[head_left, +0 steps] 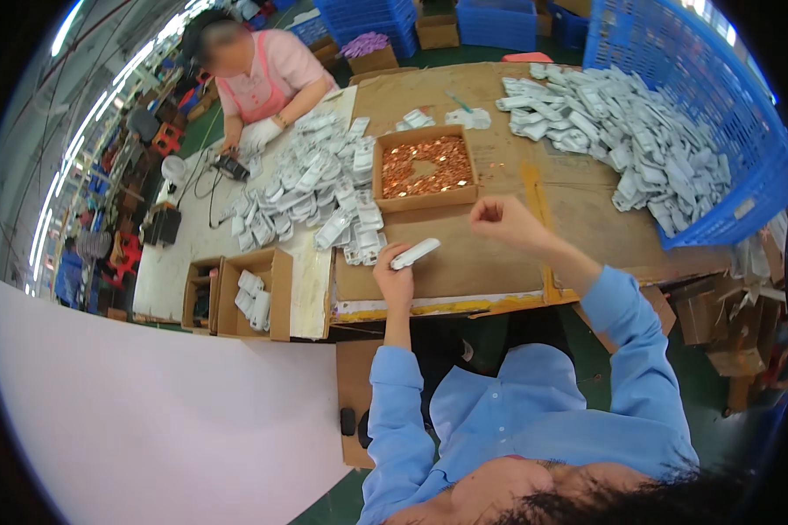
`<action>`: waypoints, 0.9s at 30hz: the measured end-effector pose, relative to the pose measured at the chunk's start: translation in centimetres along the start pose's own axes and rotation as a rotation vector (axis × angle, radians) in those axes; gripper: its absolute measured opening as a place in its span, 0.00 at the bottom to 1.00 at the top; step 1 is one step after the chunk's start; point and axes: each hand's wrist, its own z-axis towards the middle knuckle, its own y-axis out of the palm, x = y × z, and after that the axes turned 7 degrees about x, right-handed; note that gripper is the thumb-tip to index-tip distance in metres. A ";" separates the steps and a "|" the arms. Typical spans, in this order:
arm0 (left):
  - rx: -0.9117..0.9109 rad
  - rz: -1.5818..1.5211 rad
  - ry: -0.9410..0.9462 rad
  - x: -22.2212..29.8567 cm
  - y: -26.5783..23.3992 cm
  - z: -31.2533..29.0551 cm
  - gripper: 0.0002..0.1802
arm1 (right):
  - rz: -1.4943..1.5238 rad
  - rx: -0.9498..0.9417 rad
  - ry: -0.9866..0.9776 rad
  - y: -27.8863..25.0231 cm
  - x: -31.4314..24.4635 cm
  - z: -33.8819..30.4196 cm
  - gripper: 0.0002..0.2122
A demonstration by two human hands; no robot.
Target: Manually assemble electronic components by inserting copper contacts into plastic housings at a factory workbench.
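Note:
My left hand (pixel 393 275) grips a long white plastic housing (pixel 417 253) above the near part of the cardboard-covered table. To its right my right hand (pixel 503 219) is raised, fingers curled together in a pinch; anything between them is too small or hidden to make out. Just beyond both hands stands a shallow cardboard box (pixel 429 204) holding many small copper-coloured metal pieces (pixel 403 166). A heap of similar white housings (pixel 311 179) lies left of that box, some close to my left hand.
A blue plastic crate (pixel 709 105) lies tipped at the right, white housings (pixel 604 131) spilling from it. Across the table at the left, a co-worker in pink (pixel 276 74) wears a white glove and works beside a black corded tool (pixel 230 167). Cardboard boxes (pixel 280 293) stand at the left front edge.

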 end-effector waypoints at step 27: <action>-0.085 -0.719 -1.038 11.9 4.0 -18.0 0.12 | 0.569 0.288 0.192 0.7 5.7 -21.6 0.06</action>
